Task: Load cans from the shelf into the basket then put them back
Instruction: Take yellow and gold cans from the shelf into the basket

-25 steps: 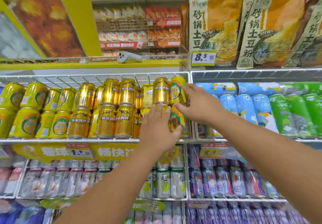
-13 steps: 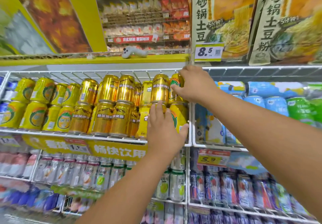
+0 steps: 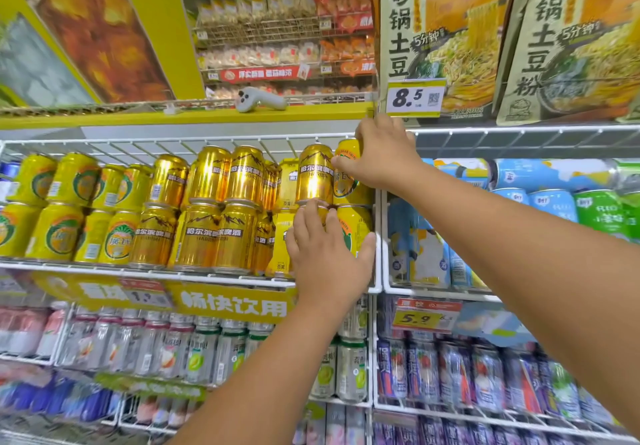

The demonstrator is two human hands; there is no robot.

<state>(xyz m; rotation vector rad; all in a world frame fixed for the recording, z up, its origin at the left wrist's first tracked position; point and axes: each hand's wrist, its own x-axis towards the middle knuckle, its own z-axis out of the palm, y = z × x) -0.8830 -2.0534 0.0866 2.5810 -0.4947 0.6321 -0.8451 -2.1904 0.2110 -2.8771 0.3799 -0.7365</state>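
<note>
At the far left of the frame, yellow cans with green round labels (image 3: 57, 233) stand two high on a white wire shelf (image 3: 145, 270). Next to them, toward the centre, gold cans (image 3: 221, 233) are stacked the same way, the upper row resting on the lids of the lower row. A yellow banner with white characters (image 3: 232, 304) hangs along the shelf's front edge. Above it, on a yellow ledge in the upper middle, lies a pale grey handheld controller (image 3: 259, 100).

Just right of centre, the left hand (image 3: 329, 257) is spread flat, fingers apart, pressed against the fronts of the lower-row cans at the right end of the stack; it grips nothing. A lower yellow can (image 3: 356, 223) shows between its fingers and thumb. Directly above, the right hand (image 3: 379, 154) is closed over the top and side of an upper yellow can (image 3: 348, 181), which stands at the right end of the upper row, touching the gold can beside it and resting on the can beneath.

Further right, a white price tag reading 8.5 (image 3: 414, 97) hangs below large noodle packets (image 3: 443, 29) in the upper right. Below these, blue cans (image 3: 550, 202) and green cans (image 3: 602, 211) lie in the neighbouring wire section. The basket does not appear in this view.
</note>
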